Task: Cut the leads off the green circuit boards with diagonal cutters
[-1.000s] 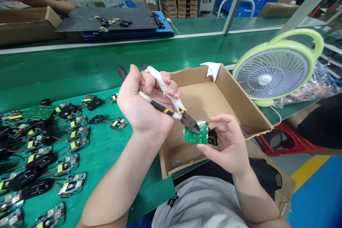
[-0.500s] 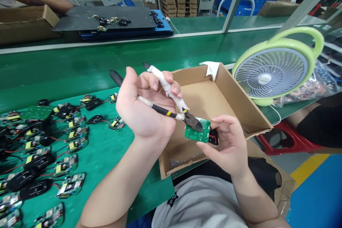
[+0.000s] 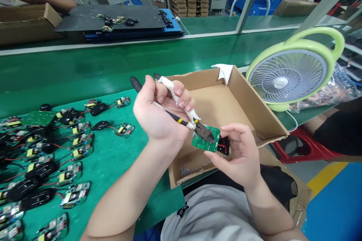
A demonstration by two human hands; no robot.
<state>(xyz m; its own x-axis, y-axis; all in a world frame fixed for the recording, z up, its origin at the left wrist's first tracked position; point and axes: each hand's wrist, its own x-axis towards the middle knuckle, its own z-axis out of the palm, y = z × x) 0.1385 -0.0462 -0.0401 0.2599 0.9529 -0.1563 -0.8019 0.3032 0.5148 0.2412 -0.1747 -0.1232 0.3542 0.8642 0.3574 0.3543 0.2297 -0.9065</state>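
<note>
Far L, circuit units (image 3: 75, 194) w/ black casings & red wires lie in rows on the green counter (image 3: 113, 169). Next, person's L hand (image 3: 160, 118), grip closed round the pliers (image 3: 204, 132), 1 handle wrapped in white; tips overlap the PCB (image 3: 204, 145), can't tell if touching. PCB's held up over the cardboard box (image 3: 251, 101), its R edge pinched in the R hand's (image 3: 240, 150) grip, black part (image 3: 223, 147) w/ red wire alongside. Far R, a lt.-green fan (image 3: 288, 77), tilted.
</note>
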